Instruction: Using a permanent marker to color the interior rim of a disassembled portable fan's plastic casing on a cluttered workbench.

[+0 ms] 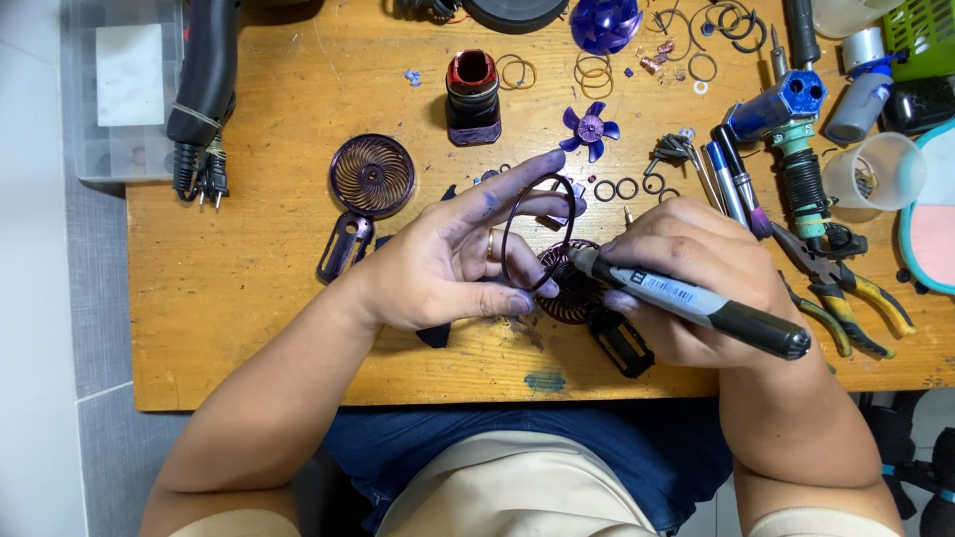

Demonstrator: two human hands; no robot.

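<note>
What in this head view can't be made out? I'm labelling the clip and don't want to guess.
- Marker tip: hidden where it meets the thin dark ring held by the left hand.
- Round grille under the hands: mostly covered by the right hand and left fingers.
- Small rings on the table: too small to tell their material.
- Dark round object at the top: cut off by the edge.

Pliers [846,298], purple fan blade [590,129], plastic cup [880,169]

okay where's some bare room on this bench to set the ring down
Free: the bare wood at the left front, bordered by the purple grille, the left hand and the bench edge. Crowded: the right side around the pliers and the back with its small rings.
</note>
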